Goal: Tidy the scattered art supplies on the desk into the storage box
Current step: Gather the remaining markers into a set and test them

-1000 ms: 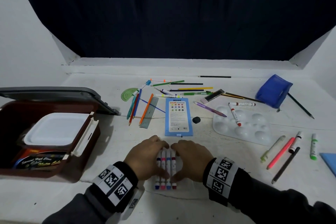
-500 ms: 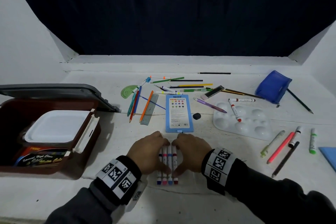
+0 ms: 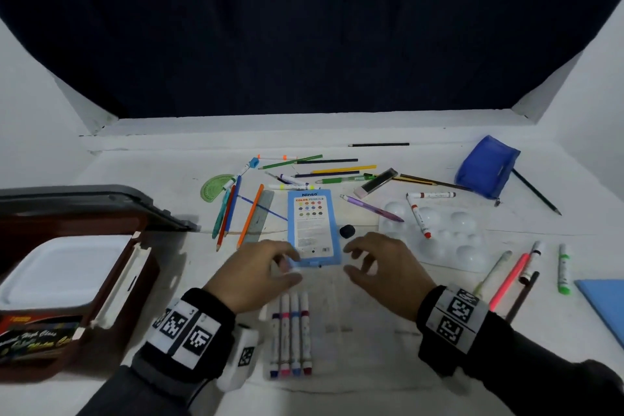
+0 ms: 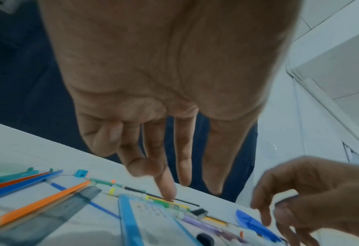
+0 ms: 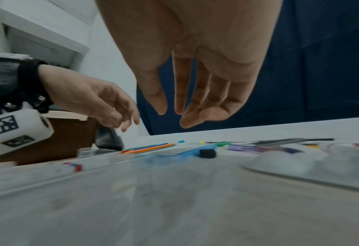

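Note:
Several markers lie side by side on the desk near its front edge, with nothing holding them. Just beyond them stand both my hands, lifted off the desk and holding nothing. My left hand hovers at the near left corner of the blue colour-pencil case, fingers loosely spread. On the other side of the case's near end my right hand hangs with relaxed fingers. The brown storage box stands open at the left with a white tray inside.
Pencils, pens, a ruler and a green protractor lie behind the case. A black cap sits beside it. A white paint palette, more markers, a blue pouch and a blue sheet lie to the right.
Both hands have let go of the row of markers and moved forward and apart, up to the near end of the blue pencil case. The markers stay on the desk.

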A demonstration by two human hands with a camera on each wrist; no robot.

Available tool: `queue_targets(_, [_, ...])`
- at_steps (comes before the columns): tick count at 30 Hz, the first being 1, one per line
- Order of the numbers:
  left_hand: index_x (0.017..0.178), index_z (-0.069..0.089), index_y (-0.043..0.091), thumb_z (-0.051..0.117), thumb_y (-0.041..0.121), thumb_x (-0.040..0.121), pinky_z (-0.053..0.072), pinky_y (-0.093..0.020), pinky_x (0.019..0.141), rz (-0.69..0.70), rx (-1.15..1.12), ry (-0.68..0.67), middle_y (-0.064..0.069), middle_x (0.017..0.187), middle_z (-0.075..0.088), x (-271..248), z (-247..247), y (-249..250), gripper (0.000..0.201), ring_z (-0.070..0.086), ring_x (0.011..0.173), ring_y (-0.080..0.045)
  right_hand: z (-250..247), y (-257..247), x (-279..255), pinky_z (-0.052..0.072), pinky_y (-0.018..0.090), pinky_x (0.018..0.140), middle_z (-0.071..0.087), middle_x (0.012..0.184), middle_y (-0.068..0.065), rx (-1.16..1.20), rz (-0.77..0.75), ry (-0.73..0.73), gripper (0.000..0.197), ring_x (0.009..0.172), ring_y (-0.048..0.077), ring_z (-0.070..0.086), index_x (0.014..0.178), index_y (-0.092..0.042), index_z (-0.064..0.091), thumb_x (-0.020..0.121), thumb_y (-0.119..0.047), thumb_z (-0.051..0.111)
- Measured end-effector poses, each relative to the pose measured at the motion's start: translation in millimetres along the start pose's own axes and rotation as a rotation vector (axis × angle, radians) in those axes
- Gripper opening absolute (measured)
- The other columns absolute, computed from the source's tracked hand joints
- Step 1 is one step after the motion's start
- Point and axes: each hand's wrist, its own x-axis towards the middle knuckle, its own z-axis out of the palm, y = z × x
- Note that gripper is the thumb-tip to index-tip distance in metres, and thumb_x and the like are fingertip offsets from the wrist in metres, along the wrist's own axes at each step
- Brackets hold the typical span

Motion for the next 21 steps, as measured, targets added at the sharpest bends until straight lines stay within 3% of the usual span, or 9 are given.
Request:
queue_targets(3, [0.102, 0.064, 0.038, 0.074, 0.034, 0.086, 0.041, -0.015, 0.061, 0.023, -0.121, 0.2, 0.011, 0.086, 0.064, 31, -18, -1, 0.019, 0.056, 0.063, 0.0, -24, 27, 18, 0.053, 0.023, 0.077, 0.061, 0.097, -0.012, -0.017, 0.078, 0.101, 0.016, 0.079, 0.003, 0.058, 0.104, -0.029, 0.064, 0.088, -0.03, 0.066])
queue_targets(7, [0.11, 0.061, 0.034, 0.071, 0.026, 0.087, 0.043, -0.027, 0.068, -0.001, -0.101, 0.383, 0.005, 0.097, 0.059, 90, -36, -13, 0.026, 0.056, 0.076, -0.009, -55, 70, 49, 0.051, 0.028, 0.078, 0.067, 0.092, -0.006, -0.096, 0.198, 0.194, 0.01, 0.082, 0.014, 0.061, 0.095, -0.023, 0.068, 0.085, -0.023, 0.066])
queue_targets(11, [0.108, 0.062, 0.025, 0.066, 0.019, 0.092, 0.041, -0.026, 0.071, -0.09, -0.03, 0.276, 0.0, 0.107, 0.062, 148, -41, -34, 0.018, 0.057, 0.086, -0.016, -77, 110, 75, 0.055, 0.029, 0.074, 0.069, 0.092, -0.003, -0.081, 0.366, 0.121, 0.015, 0.078, 0.015, 0.063, 0.099, -0.025, 0.066, 0.084, -0.023, 0.066])
queue_targets(15, [0.107, 0.061, 0.03, 0.061, 0.017, 0.09, 0.04, -0.024, 0.078, -0.213, 0.114, 0.101, 0.0, 0.121, 0.063, 184, -39, -51, 0.021, 0.055, 0.096, -0.016, -82, 134, 95, 0.052, 0.029, 0.083, 0.067, 0.106, 0.0, -0.139, 0.403, -0.044, 0.031, 0.089, 0.017, 0.062, 0.112, -0.025, 0.062, 0.083, -0.035, 0.069])
queue_targets(18, [0.112, 0.062, 0.032, 0.059, 0.022, 0.088, 0.047, -0.036, 0.097, -0.264, 0.281, 0.013, 0.002, 0.127, 0.062, 198, -38, -56, 0.026, 0.058, 0.112, -0.021, -82, 143, 106, 0.051, 0.029, 0.087, 0.063, 0.116, 0.002, -0.189, 0.398, -0.135, 0.048, 0.097, 0.017, 0.06, 0.123, -0.023, 0.057, 0.081, -0.039, 0.072])
queue_targets(21, [0.093, 0.057, 0.04, 0.057, 0.026, 0.086, 0.042, -0.047, 0.103, -0.275, 0.389, -0.001, 0.006, 0.116, 0.064, 204, -36, -59, 0.016, 0.058, 0.111, -0.022, -80, 144, 115, 0.05, 0.031, 0.091, 0.06, 0.122, 0.003, -0.256, 0.372, -0.21, 0.061, 0.106, 0.02, 0.059, 0.131, -0.022, 0.053, 0.077, -0.033, 0.078])
